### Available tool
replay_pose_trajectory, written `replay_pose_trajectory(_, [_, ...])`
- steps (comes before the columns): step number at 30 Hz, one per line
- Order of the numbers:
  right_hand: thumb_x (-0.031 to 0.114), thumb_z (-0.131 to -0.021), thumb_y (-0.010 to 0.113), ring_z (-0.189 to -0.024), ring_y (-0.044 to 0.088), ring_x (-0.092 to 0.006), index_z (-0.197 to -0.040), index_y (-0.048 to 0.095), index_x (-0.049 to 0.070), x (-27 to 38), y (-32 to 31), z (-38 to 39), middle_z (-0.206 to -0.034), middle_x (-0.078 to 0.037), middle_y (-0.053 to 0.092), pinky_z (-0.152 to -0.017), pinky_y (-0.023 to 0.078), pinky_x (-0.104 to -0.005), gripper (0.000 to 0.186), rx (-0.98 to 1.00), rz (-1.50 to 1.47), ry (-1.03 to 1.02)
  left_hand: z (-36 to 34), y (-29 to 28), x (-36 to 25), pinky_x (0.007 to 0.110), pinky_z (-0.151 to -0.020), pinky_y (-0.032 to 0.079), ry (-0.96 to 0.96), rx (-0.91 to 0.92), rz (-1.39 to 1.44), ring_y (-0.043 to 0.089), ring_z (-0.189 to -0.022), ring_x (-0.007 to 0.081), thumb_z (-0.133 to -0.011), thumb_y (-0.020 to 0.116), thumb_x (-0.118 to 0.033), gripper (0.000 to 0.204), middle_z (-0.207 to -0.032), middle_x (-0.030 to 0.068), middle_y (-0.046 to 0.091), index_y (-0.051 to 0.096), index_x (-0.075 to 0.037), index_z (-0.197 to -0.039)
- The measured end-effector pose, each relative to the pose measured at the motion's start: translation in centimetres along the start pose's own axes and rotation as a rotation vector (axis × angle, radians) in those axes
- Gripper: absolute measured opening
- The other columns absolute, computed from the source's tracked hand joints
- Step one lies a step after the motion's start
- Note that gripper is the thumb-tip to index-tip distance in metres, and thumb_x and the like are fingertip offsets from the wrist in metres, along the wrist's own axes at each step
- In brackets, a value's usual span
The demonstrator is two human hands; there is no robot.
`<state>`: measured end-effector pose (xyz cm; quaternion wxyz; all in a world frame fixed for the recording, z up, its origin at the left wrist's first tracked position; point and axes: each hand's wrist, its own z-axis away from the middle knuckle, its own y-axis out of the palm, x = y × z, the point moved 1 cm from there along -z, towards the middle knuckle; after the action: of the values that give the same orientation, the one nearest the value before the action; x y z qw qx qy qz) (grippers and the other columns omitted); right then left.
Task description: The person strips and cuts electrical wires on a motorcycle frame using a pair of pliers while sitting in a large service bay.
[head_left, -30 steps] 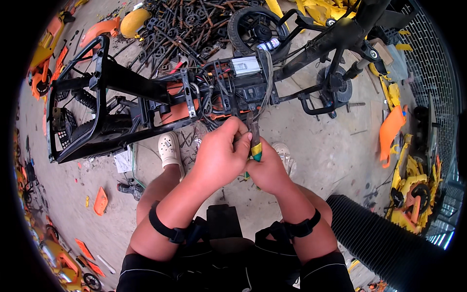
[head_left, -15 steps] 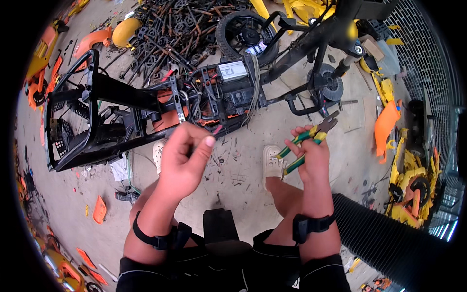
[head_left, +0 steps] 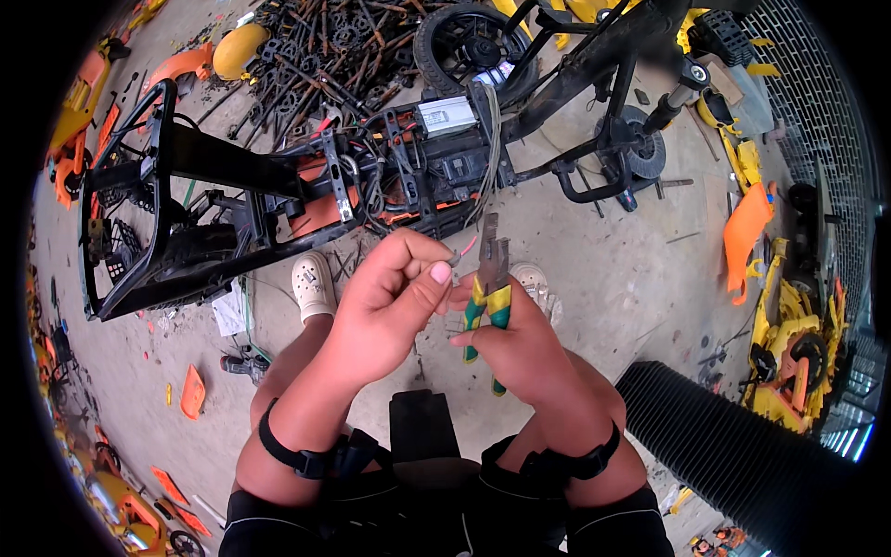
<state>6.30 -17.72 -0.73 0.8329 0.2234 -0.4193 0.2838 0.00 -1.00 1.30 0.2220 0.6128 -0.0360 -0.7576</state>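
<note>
Between the thumb and forefinger of my left hand (head_left: 394,302) is pinched a thin wire (head_left: 467,247) with a pink-red end sticking out to the right. My right hand (head_left: 520,339) is wrapped round pliers (head_left: 492,278) with green and yellow handles. Their dark metal jaws point away from me, just right of the wire end and apart from it. Beyond both hands lies the black frame (head_left: 223,172) of a stripped electric bike, with loose cables (head_left: 376,195) and a silver box (head_left: 445,116) in its middle.
A heap of rusty metal parts (head_left: 316,65) lies behind the frame, beside a black wheel (head_left: 473,51). Orange and yellow panels (head_left: 747,241) are strewn along the right. A ribbed black hose or roll (head_left: 715,446) lies near my right leg. Paper (head_left: 227,314) sits at left.
My right hand has brought the pliers left, close to my left hand, and turned the jaws to point away from me. My left hand has shifted right with the wire.
</note>
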Motion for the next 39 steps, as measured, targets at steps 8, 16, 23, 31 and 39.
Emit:
replay_pose_trajectory(8, [-0.007,-0.084,0.057,-0.104,0.064,-0.0198,-0.135,0.044,0.002,0.4,0.6,0.9,-0.116,-0.011,0.063,-0.084,0.053,-0.0326,0.054,0.001,0.121,-0.023,0.2,0.8,1.0,0.023,-0.065,0.046,0.042,-0.016,-0.076,0.055,-0.073,0.0059,-0.103,0.055,-0.010,0.010,-0.079,0.0011,0.060,0.055,-0.001,-0.108])
replay_pose_trajectory(16, [-0.005,-0.084,0.054,-0.095,0.065,-0.0204,-0.136,0.042,0.001,0.3,0.4,1.3,-0.110,-0.011,0.064,-0.080,0.052,-0.0328,0.054,-0.032,0.245,-0.040,0.3,1.3,2.0,0.022,-0.063,0.046,0.051,-0.067,-0.190,0.055,-0.070,0.0047,-0.100,0.056,-0.004,0.006,-0.076,0.0010,0.060,0.057,0.001,-0.103])
replay_pose_trajectory(23, [-0.003,-0.082,0.051,-0.100,0.066,-0.0313,-0.123,0.047,0.000,0.2,0.5,1.1,-0.106,-0.015,0.066,-0.089,0.050,-0.0387,0.041,-0.047,0.290,-0.069,0.3,1.0,2.0,0.023,-0.061,0.044,0.040,-0.075,-0.248,0.054,-0.068,0.0046,-0.100,0.057,-0.005,0.006,-0.077,0.0014,0.061,0.056,0.000,-0.101])
replay_pose_trajectory(31, [0.002,-0.086,0.055,-0.091,0.066,-0.0302,-0.116,0.048,0.000,0.1,0.8,0.3,-0.098,-0.013,0.066,-0.080,0.050,-0.0391,0.031,-0.051,0.325,-0.016,0.3,0.9,1.7,0.021,-0.059,0.039,0.028,-0.075,-0.283,0.048,-0.069,0.0024,-0.101,0.058,-0.009,0.007,-0.079,-0.0014,0.058,0.055,-0.002,-0.101])
replay_pose_trajectory(39, [0.011,-0.085,0.065,-0.081,0.063,-0.0208,-0.105,0.054,0.002,1.5,1.4,-0.1,-0.088,-0.009,0.063,-0.072,0.049,-0.0363,0.025,-0.059,0.340,0.042,0.0,0.1,0.3,0.027,-0.057,0.047,0.064,-0.053,-0.487,0.058,-0.059,0.0114,-0.098,0.058,-0.007,0.011,-0.069,0.0076,0.065,0.056,0.001,-0.091])
